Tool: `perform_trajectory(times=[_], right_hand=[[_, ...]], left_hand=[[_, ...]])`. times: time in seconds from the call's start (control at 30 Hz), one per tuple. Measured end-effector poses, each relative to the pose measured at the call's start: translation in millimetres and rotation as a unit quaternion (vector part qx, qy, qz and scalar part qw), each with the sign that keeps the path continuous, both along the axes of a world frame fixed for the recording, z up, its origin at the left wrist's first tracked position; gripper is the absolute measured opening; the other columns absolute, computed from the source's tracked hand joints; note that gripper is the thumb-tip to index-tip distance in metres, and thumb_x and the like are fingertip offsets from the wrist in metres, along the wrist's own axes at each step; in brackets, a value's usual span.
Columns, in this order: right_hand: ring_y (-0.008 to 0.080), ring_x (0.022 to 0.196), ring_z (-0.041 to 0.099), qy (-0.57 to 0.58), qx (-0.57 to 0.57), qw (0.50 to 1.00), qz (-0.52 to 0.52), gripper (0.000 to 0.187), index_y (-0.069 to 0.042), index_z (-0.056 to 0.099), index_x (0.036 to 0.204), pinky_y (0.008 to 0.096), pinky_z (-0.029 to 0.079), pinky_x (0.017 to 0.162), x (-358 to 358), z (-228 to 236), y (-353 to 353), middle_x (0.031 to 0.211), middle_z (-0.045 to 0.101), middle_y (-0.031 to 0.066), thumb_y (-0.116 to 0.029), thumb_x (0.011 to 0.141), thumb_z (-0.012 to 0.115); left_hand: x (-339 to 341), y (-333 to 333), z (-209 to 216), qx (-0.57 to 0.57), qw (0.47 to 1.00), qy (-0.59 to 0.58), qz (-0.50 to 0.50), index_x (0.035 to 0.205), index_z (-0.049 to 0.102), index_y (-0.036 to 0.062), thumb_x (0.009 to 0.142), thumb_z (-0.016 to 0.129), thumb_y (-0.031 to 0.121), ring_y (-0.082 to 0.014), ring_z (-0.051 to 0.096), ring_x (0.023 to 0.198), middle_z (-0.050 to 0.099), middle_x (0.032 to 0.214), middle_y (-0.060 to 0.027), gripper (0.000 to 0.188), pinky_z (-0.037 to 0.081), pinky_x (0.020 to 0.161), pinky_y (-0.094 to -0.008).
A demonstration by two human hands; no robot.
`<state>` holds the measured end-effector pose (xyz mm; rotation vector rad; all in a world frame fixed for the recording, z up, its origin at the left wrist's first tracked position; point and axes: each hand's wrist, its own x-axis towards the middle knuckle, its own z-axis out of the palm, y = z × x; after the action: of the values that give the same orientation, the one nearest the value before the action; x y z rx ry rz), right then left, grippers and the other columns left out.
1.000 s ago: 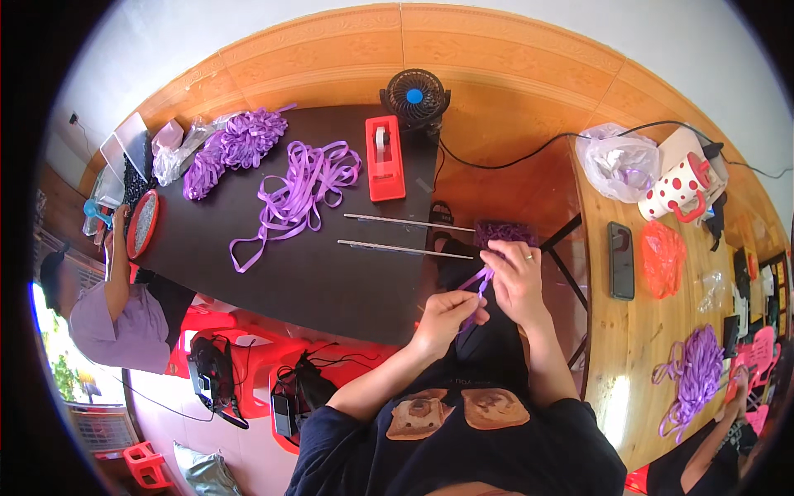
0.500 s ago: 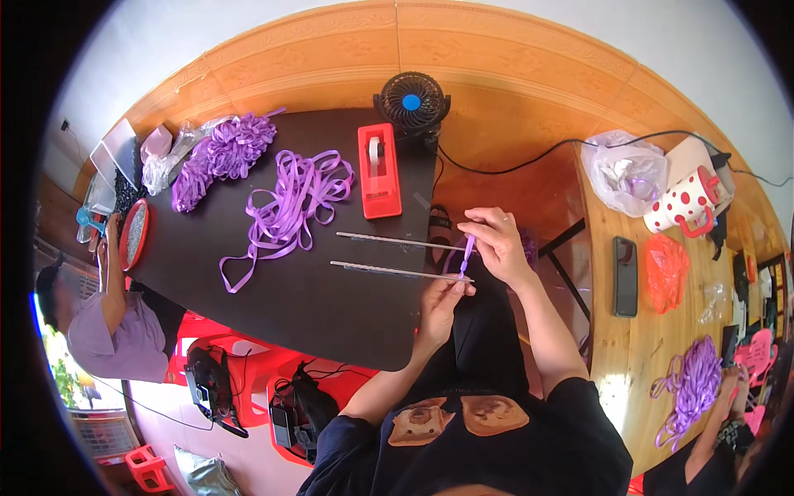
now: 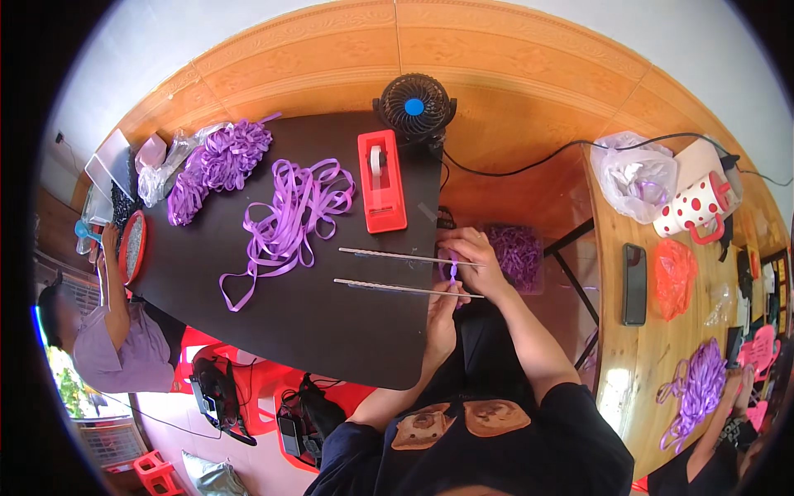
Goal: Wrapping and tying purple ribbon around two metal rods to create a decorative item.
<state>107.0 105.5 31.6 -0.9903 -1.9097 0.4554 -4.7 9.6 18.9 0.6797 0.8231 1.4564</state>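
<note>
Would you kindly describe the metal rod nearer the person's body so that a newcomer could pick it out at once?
On the dark table, find the red tape dispenser, then look just below it, toward the table's right edge. The lower rod, thin and silvery, juts past that edge; unlike the upper rod, it runs to the left hand.

Two slim silver metal rods [image 3: 397, 287] show at centre. Three shiny purple ribbon heaps [image 3: 236, 155] lie on tabletops [image 3: 331, 343]: two upper left, one lower right.
</note>
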Motion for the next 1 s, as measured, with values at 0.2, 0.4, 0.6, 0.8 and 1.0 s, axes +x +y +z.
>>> perform_trajectory(times=[0.2, 0.4, 0.6, 0.8, 1.0], right_hand=[[0.0267, 0.09, 0.059, 0.064, -0.093, 0.994, -0.007, 0.016, -0.002, 0.065, 0.099, 0.0353, 0.045, 0.079, -11, -40, -27, 0.098, 0.063, 0.0124, -0.01, 0.088, 0.056], [0.0263, 0.072, 0.059, 0.186, -0.235, 0.953, -0.053, 0.011, 0.001, 0.062, 0.086, 0.0355, 0.045, 0.065, -35, -76, -69, 0.076, 0.059, 0.0151, -0.01, 0.084, 0.059], [0.0097, 0.058, 0.056, 0.432, -0.47, 0.77, -0.025, 0.02, 0.003, 0.063, 0.074, 0.0242, 0.043, 0.05, -60, -78, -126, 0.066, 0.06, 0.0019, -0.011, 0.088, 0.061], [0.0103, 0.063, 0.059, 0.394, -0.497, 0.773, -0.019, 0.009, 0.005, 0.067, 0.083, 0.0232, 0.047, 0.055, -58, -80, -177, 0.071, 0.064, 0.0064, -0.004, 0.084, 0.063], [0.0134, 0.052, 0.057, 0.311, -0.507, 0.804, -0.011, 0.02, 0.004, 0.061, 0.064, 0.0254, 0.044, 0.049, -45, -40, -224, 0.061, 0.061, 0.0091, 0.0, 0.084, 0.059]], left_hand=[[-4, -40, 0, -0.08, 0.99, 0.11, -0.029, 0.099, 0.064, 0.0021, 0.096, 0.055, 0.019, -0.0101, 0.06, 0.076, 0.066, 0.085, -0.004, 0.02, 0.045, 0.071, -0.0224], [-26, -104, -6, -0.1, 0.984, 0.117, -0.087, 0.1, 0.065, -0.0015, 0.094, 0.056, 0.011, -0.0104, 0.06, 0.08, 0.065, 0.089, -0.0061, 0.017, 0.047, 0.074, -0.0223], [-57, -133, 21, -0.035, 0.98, 0.144, -0.132, 0.096, 0.066, -0.0037, 0.091, 0.058, 0.001, -0.0103, 0.058, 0.084, 0.062, 0.09, -0.0068, 0.011, 0.047, 0.076, -0.022], [-73, -140, 44, -0.042, 0.974, 0.117, -0.187, 0.101, 0.067, -0.0035, 0.091, 0.057, 0.004, -0.0115, 0.06, 0.077, 0.067, 0.085, -0.0074, 0.015, 0.048, 0.074, -0.0237], [-77, -144, 58, -0.026, 0.976, 0.09, -0.194, 0.101, 0.066, -0.0043, 0.092, 0.056, 0.003, -0.0108, 0.059, 0.076, 0.066, 0.082, -0.0061, 0.015, 0.048, 0.074, -0.0234]])
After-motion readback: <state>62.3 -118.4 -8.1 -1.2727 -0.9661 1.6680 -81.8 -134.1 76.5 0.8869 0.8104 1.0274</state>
